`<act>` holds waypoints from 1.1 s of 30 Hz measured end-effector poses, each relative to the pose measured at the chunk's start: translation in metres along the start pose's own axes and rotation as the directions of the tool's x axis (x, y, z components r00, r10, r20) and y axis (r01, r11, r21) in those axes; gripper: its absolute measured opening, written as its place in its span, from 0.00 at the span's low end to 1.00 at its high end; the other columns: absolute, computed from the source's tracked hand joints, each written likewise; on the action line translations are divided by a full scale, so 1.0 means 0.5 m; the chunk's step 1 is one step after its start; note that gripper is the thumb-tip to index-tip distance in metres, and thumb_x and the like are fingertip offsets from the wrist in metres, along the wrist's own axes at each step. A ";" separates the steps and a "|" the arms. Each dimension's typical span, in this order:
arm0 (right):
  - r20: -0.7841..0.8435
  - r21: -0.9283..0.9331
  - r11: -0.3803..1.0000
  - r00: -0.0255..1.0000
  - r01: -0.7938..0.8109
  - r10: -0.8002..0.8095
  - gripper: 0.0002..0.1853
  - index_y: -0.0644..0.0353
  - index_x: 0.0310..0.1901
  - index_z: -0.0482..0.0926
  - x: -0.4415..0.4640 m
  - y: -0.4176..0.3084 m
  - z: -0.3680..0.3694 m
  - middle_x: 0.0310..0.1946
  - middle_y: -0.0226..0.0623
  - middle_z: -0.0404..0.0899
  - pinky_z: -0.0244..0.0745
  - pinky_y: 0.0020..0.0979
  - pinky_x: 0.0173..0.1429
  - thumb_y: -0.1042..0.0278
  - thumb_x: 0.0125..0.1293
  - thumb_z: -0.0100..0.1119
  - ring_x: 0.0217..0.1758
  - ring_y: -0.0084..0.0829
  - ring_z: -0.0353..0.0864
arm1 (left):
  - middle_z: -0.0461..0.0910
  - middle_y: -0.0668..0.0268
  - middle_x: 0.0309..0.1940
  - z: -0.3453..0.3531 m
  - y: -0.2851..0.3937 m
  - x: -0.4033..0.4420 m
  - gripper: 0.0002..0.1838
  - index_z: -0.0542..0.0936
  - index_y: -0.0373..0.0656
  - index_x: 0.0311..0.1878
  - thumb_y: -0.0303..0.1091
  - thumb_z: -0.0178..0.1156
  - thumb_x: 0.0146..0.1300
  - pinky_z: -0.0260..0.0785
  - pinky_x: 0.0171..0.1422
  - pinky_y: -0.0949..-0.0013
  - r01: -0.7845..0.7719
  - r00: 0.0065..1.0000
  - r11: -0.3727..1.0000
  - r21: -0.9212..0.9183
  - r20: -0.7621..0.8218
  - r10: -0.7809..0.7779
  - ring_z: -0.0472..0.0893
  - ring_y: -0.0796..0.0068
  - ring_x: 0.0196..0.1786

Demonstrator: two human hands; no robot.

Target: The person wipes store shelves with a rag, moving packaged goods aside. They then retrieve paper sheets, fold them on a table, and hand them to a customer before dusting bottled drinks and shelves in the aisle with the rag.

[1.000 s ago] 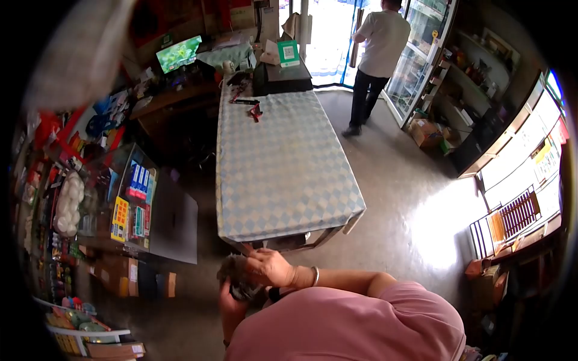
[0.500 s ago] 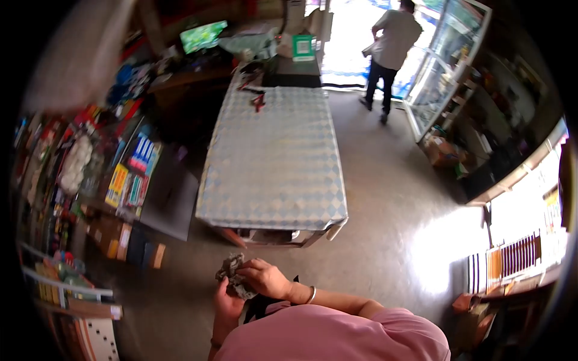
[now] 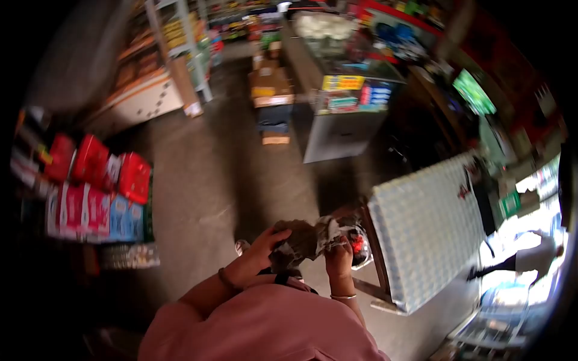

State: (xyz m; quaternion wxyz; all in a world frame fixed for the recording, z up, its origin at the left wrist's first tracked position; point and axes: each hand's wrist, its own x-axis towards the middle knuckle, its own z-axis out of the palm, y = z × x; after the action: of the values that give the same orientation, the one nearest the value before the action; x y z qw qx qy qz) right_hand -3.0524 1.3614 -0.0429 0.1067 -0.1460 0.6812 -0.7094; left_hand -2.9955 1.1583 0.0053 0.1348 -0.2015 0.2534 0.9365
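Note:
A crumpled grey-brown cloth (image 3: 297, 242) stretches between my two hands, in front of my body at the bottom middle. Its left end is in my left hand (image 3: 260, 249), the thumb lying over the top. My right hand (image 3: 339, 257) pinches the paler, bunched end on the other side. Just beyond that hand, a clear bag with something red (image 3: 359, 243) shows beside the table leg. The cloth hides part of my fingers.
A table with a checked cover (image 3: 424, 228) stands close on my right. Ahead is a glass display counter (image 3: 343, 129), with stacked cartons (image 3: 272, 84) beside it. Red and pink packages (image 3: 99, 192) are at left. Another person (image 3: 536, 260) is near the bright doorway.
My view has swung left, so the table now lies to the right. My hands have moved apart, and the cloth, bunched up before, is spread between them.

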 end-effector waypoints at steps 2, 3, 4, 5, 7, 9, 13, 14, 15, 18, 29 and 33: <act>-0.035 -0.118 0.992 0.999 0.031 -0.035 0.17 0.63 0.53 0.69 0.047 0.006 0.069 0.45 0.34 0.75 0.71 0.28 0.50 0.77 0.62 0.49 0.47 0.25 0.74 | 0.77 0.59 0.48 -0.057 0.057 -0.020 0.17 0.71 0.37 0.55 0.32 0.54 0.63 0.74 0.51 0.59 -0.042 0.999 0.995 -0.089 -0.016 0.041 0.79 0.65 0.48; 0.003 0.493 0.826 0.950 -0.274 0.313 0.20 0.63 0.57 0.67 0.072 0.001 0.121 0.49 0.38 0.73 0.71 0.30 0.51 0.78 0.61 0.51 0.50 0.28 0.73 | 0.77 0.59 0.48 -0.086 0.089 -0.033 0.17 0.72 0.37 0.54 0.32 0.54 0.63 0.74 0.51 0.58 -0.076 0.993 0.993 -0.095 -0.103 0.066 0.79 0.65 0.48; 0.004 0.300 0.927 0.972 -0.225 0.235 0.22 0.62 0.58 0.66 0.101 0.008 0.165 0.51 0.40 0.71 0.70 0.31 0.53 0.78 0.60 0.52 0.52 0.30 0.72 | 0.77 0.60 0.47 -0.117 0.125 -0.044 0.17 0.72 0.38 0.54 0.31 0.54 0.63 0.74 0.51 0.58 -0.105 0.979 0.990 -0.098 -0.186 0.085 0.79 0.65 0.48; 0.019 0.101 0.983 0.988 -0.152 0.151 0.24 0.62 0.60 0.65 0.130 0.016 0.211 0.54 0.43 0.69 0.69 0.32 0.55 0.78 0.60 0.53 0.54 0.33 0.71 | 0.77 0.60 0.47 -0.145 0.164 -0.055 0.16 0.72 0.38 0.53 0.31 0.54 0.63 0.74 0.51 0.58 -0.126 0.958 0.987 -0.099 -0.269 0.096 0.79 0.65 0.48; 0.128 -0.237 0.968 0.990 0.084 -0.054 0.28 0.61 0.62 0.63 0.180 0.014 0.310 0.59 0.46 0.64 0.68 0.35 0.57 0.78 0.59 0.55 0.59 0.39 0.68 | 0.75 0.60 0.50 -0.228 0.219 -0.057 0.16 0.72 0.39 0.53 0.29 0.53 0.61 0.72 0.54 0.61 -0.350 0.912 0.904 0.247 -0.128 0.389 0.77 0.66 0.51; 0.347 -0.426 0.815 0.903 0.394 -0.255 0.29 0.60 0.63 0.62 0.228 -0.038 0.442 0.63 0.49 0.59 0.66 0.37 0.59 0.77 0.58 0.57 0.62 0.44 0.64 | 0.72 0.60 0.53 -0.320 0.264 -0.080 0.16 0.71 0.39 0.52 0.26 0.52 0.59 0.70 0.56 0.64 -0.523 0.795 0.654 0.546 0.036 0.606 0.75 0.67 0.54; 0.823 -0.220 0.837 0.557 0.501 -0.117 0.34 0.61 0.62 0.63 0.305 -0.028 0.667 0.65 0.51 0.57 0.60 0.41 0.66 0.71 0.52 0.64 0.65 0.50 0.60 | 0.72 0.62 0.49 -0.368 0.413 -0.125 0.20 0.69 0.40 0.54 0.22 0.48 0.56 0.69 0.53 0.67 -0.464 0.875 0.871 -0.161 -0.240 0.421 0.74 0.71 0.50; 0.819 -0.254 0.810 0.562 0.529 -0.110 0.33 0.61 0.62 0.63 0.313 -0.029 0.725 0.64 0.51 0.57 0.60 0.41 0.66 0.72 0.53 0.62 0.65 0.51 0.60 | 0.72 0.62 0.48 -0.400 0.440 -0.127 0.22 0.66 0.39 0.58 0.22 0.47 0.57 0.70 0.50 0.65 -0.486 0.853 0.868 -0.104 -0.274 0.445 0.75 0.68 0.48; 0.843 -0.233 0.812 0.527 0.536 -0.105 0.33 0.60 0.62 0.63 0.331 -0.018 0.763 0.64 0.51 0.57 0.60 0.41 0.65 0.73 0.53 0.61 0.65 0.51 0.60 | 0.72 0.61 0.47 -0.428 0.460 -0.133 0.22 0.66 0.39 0.58 0.22 0.47 0.58 0.71 0.50 0.65 -0.512 0.836 0.851 -0.115 -0.295 0.463 0.75 0.68 0.48; 0.891 -0.189 0.845 0.449 0.500 -0.067 0.29 0.60 0.62 0.64 0.384 0.007 0.854 0.63 0.52 0.58 0.61 0.41 0.65 0.77 0.55 0.55 0.64 0.52 0.61 | 0.73 0.61 0.48 -0.463 0.528 -0.162 0.22 0.65 0.39 0.59 0.24 0.47 0.59 0.71 0.52 0.62 -0.537 0.808 0.832 -0.142 -0.370 0.459 0.75 0.67 0.48; 0.961 -0.256 0.956 0.146 0.145 0.235 0.19 0.62 0.55 0.70 0.627 0.129 1.060 0.51 0.46 0.73 0.69 0.33 0.55 0.75 0.61 0.46 0.53 0.40 0.75 | 0.70 0.61 0.54 -0.452 0.679 -0.130 0.25 0.61 0.42 0.63 0.30 0.50 0.61 0.68 0.58 0.58 -0.721 0.591 0.679 -0.140 -0.635 0.497 0.73 0.61 0.55; 0.928 -0.347 0.906 0.052 -0.242 0.369 0.20 0.64 0.57 0.67 0.742 0.107 1.133 0.50 0.39 0.73 0.68 0.29 0.55 0.73 0.63 0.42 0.51 0.29 0.73 | 0.68 0.59 0.57 -0.436 0.749 -0.094 0.30 0.58 0.42 0.66 0.36 0.52 0.61 0.66 0.59 0.56 -0.788 0.491 0.611 -0.074 -0.674 0.552 0.72 0.57 0.56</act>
State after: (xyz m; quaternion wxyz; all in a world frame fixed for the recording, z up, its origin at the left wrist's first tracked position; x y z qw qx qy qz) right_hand -3.2018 0.6989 -0.0566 0.6665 -0.4317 0.4882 -0.3620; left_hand -3.0195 0.7230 0.0117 -0.3759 -0.3848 0.1570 0.8282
